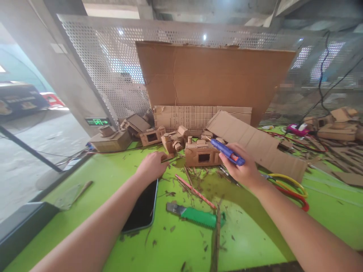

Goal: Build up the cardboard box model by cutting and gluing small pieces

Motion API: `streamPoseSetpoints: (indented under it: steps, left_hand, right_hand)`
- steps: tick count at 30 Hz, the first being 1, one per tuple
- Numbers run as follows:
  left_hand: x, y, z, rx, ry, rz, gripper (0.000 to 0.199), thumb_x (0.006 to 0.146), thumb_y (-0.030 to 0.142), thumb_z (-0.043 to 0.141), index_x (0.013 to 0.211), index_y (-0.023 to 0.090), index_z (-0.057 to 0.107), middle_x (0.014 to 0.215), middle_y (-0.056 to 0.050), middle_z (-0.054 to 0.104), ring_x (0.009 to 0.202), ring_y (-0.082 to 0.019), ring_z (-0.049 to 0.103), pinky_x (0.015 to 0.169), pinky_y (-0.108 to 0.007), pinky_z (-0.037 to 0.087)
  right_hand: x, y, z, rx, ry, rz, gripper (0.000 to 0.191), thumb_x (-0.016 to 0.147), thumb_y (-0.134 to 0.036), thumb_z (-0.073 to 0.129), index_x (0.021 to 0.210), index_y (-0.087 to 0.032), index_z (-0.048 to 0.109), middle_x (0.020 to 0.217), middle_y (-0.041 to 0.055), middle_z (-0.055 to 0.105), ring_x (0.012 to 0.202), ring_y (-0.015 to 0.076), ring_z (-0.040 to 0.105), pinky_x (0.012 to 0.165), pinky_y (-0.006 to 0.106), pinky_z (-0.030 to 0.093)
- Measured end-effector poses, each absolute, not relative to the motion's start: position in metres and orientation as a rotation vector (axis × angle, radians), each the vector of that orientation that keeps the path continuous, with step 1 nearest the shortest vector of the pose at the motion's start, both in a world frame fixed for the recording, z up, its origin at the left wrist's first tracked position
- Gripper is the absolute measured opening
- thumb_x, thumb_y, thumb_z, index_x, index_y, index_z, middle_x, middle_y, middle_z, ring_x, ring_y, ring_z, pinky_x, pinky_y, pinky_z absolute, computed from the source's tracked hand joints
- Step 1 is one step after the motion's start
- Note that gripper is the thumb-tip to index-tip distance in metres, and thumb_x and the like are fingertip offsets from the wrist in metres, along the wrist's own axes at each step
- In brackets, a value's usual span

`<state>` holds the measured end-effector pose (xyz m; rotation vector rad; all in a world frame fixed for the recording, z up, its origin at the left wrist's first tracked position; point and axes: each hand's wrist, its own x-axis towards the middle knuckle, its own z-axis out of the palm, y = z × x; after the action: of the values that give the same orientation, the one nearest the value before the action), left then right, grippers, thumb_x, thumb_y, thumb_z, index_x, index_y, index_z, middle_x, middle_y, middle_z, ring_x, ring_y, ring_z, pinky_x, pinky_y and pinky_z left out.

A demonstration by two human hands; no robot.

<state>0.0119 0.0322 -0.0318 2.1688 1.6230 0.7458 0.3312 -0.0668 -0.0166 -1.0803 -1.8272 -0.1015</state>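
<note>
My right hand is wrapped round a blue glue gun, its thin tip pointing up and to the left. Just below that tip stands a cardboard toy camera with a dark rectangular window and small raised parts on top. My left hand is closed at the fingertips on a small cardboard piece, mostly hidden by the fingers. Beyond it sits another cardboard camera with a protruding lens. A black phone lies under my left wrist.
On the green table lie a green utility knife, a pink patterned stick, scissors and cardboard scraps. A cardboard sheet leans behind my right hand. A large cardboard panel stands against the perforated metal screen.
</note>
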Motion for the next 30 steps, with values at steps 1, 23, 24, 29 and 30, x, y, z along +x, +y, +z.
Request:
streamPoseSetpoints:
  steps: [1, 23, 24, 29, 30]
  left_hand:
    - [0.010, 0.034, -0.033, 2.210, 1.647, 0.702, 0.014, 0.075, 0.032, 0.067, 0.083, 0.025, 0.076, 0.094, -0.010, 0.080, 0.104, -0.036, 0.072, 0.097, -0.042, 0.052]
    - [0.023, 0.028, -0.038, 2.546, 1.779, 0.380, 0.030, 0.091, 0.028, 0.049, 0.102, 0.017, 0.075, 0.109, -0.018, 0.078, 0.103, -0.036, 0.073, 0.086, -0.042, 0.056]
    - [0.023, 0.027, -0.039, 2.546, 1.778, 0.394, 0.031, 0.091, 0.028, 0.049, 0.101, 0.016, 0.075, 0.108, -0.018, 0.078, 0.102, -0.036, 0.073, 0.086, -0.043, 0.056]
    - [0.026, 0.026, -0.043, 2.553, 1.749, 0.510, 0.037, 0.093, 0.027, 0.048, 0.116, 0.015, 0.075, 0.110, -0.019, 0.077, 0.105, -0.036, 0.072, 0.089, -0.043, 0.056]
    - [0.026, 0.026, -0.043, 2.560, 1.731, 0.540, 0.039, 0.093, 0.026, 0.048, 0.119, 0.015, 0.074, 0.113, -0.019, 0.077, 0.108, -0.035, 0.071, 0.092, -0.043, 0.056]
  right_hand:
    - [0.333, -0.066, -0.019, -1.056, -1.854, -0.090, 0.012, 0.097, -0.020, 0.063, 0.108, -0.026, 0.061, 0.100, 0.0076, 0.066, 0.097, 0.0257, 0.066, 0.091, 0.039, 0.053]
    - [0.411, -0.177, -0.043, -1.544, -2.360, -0.049, 0.050, 0.081, -0.011, 0.064, 0.130, -0.021, 0.059, 0.128, 0.0141, 0.066, 0.116, 0.0321, 0.067, 0.097, 0.043, 0.056]
    - [0.412, -0.179, -0.044, -1.543, -2.363, -0.010, 0.053, 0.080, -0.011, 0.065, 0.131, -0.021, 0.060, 0.131, 0.0143, 0.064, 0.119, 0.0324, 0.066, 0.100, 0.044, 0.055]
    - [0.412, -0.185, -0.041, -1.605, -2.379, 0.224, 0.055, 0.080, -0.013, 0.067, 0.133, -0.023, 0.062, 0.140, 0.0136, 0.061, 0.124, 0.0316, 0.065, 0.103, 0.041, 0.054]
    - [0.411, -0.186, -0.038, -1.619, -2.391, 0.269, 0.055, 0.079, -0.013, 0.067, 0.133, -0.024, 0.062, 0.140, 0.0131, 0.061, 0.124, 0.0314, 0.065, 0.104, 0.040, 0.054]
